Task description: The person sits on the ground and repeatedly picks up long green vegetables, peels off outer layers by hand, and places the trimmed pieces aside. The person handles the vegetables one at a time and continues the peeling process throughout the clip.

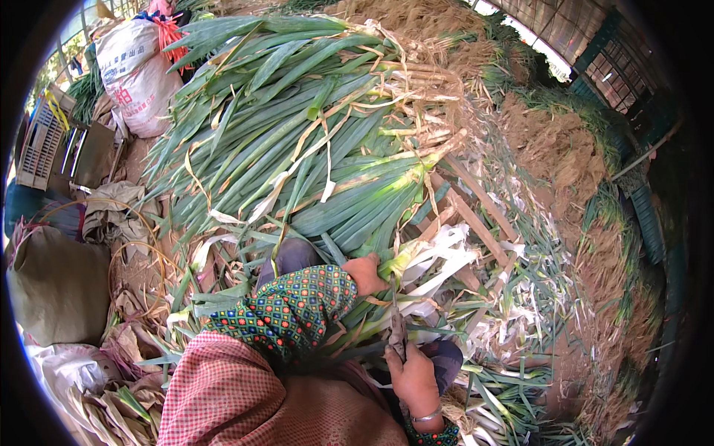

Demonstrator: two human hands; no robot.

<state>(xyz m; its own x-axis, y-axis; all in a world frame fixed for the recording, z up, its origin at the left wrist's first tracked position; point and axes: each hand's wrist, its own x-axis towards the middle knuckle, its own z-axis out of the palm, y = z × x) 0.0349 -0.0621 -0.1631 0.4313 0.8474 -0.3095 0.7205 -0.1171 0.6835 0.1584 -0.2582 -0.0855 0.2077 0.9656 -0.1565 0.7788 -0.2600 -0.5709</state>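
My left hand [367, 274], in a patterned green sleeve, grips a large scallion [404, 259] near where its green leaves meet the pale stem. My right hand [414, 379], with a metal bangle at the wrist, holds a tool with a wrapped handle [397, 329]. Its narrow metal end points up beside the scallion; the exact kind of tool is unclear. White peeled stems and skins lie just right of the left hand. Beyond the hands spreads a big heap of long green scallions [268, 128], their rooty ends to the right.
A wooden frame [474, 217] stands right of the heap. Trimmed scallions [496, 404] lie at the lower right, and root piles [552, 145] run along the right. White sack [134, 72], plastic crate [42, 139] and full olive bag [58, 287] are at left. Peelings litter the ground.
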